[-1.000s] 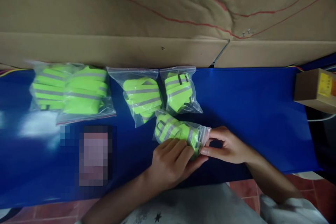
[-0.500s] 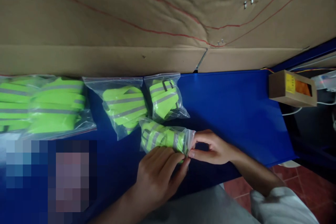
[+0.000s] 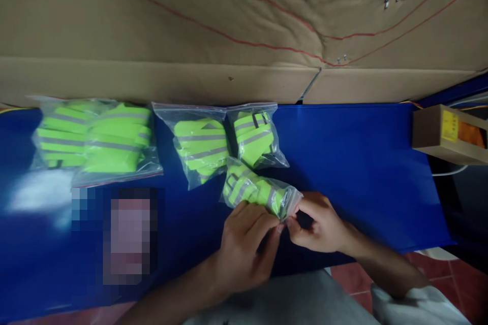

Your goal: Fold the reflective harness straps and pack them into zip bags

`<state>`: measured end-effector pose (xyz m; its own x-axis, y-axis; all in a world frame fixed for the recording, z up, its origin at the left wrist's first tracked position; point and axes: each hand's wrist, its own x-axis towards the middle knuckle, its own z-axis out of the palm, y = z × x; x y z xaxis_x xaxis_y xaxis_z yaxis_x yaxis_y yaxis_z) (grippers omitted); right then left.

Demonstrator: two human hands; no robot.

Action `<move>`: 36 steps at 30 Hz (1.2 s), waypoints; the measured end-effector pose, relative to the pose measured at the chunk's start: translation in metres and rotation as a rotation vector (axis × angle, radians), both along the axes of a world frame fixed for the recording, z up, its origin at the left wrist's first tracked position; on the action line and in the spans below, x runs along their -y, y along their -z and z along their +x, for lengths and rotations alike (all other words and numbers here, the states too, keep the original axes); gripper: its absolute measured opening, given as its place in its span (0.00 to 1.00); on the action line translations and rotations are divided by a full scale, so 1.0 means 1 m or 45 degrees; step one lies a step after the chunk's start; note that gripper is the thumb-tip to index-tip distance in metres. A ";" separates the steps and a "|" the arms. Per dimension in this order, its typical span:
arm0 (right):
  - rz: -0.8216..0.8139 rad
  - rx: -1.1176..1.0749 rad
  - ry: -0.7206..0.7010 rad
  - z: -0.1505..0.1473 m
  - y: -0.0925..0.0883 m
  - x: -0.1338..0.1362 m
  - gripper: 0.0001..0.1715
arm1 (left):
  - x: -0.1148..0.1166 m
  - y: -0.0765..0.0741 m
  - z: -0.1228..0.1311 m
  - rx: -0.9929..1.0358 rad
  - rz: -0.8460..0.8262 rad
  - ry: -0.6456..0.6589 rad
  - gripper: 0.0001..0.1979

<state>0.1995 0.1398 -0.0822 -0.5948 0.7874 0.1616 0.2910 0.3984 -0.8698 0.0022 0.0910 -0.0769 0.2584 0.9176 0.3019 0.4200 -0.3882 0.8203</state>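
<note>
A small clear zip bag (image 3: 255,190) with folded neon-green, grey-striped material lies tilted on the blue table. My left hand (image 3: 249,244) pinches the bag's lower right corner between thumb and fingers. At the bag's right end, my right hand (image 3: 318,223) has its index finger against the zip edge and its thumb near the same corner. Just behind it lie two more bags of the same material, a small one (image 3: 255,134) and a medium one (image 3: 202,144).
Two larger, overlapping bags of green material (image 3: 114,137) lie at the left of the blue table (image 3: 354,162). A pixelated patch covers something in front of them. Brown board (image 3: 190,81) stands along the back. A cardboard box (image 3: 434,129) is at the right edge.
The view has shifted left, so the things on the table appear farther right. The bag between my hands is tilted more, and my right thumb has moved slightly off its edge.
</note>
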 end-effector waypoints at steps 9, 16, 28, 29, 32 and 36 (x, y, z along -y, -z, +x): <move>0.036 0.101 0.267 0.010 0.003 -0.010 0.11 | -0.010 -0.011 -0.021 -0.021 0.423 -0.271 0.10; 0.101 -0.008 0.342 0.010 0.000 -0.008 0.11 | -0.014 -0.007 -0.022 0.011 0.483 -0.156 0.05; -0.155 0.317 0.312 0.026 0.004 -0.026 0.18 | -0.029 0.001 -0.042 -0.329 0.539 0.005 0.20; -0.209 0.305 0.291 0.027 0.006 -0.028 0.15 | -0.033 0.001 -0.047 -0.442 0.491 0.025 0.27; -0.361 0.250 0.221 0.031 0.012 -0.033 0.11 | -0.041 0.007 -0.054 -0.760 0.310 0.147 0.44; -0.554 0.224 0.030 0.032 0.023 -0.034 0.25 | -0.044 0.019 -0.050 -0.936 0.168 0.221 0.50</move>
<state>0.2318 0.1736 -0.1049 -0.5646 0.7735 -0.2881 0.4534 -0.0010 -0.8913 -0.0475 0.1348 -0.0956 0.5723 0.8138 0.1005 0.7638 -0.5737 0.2958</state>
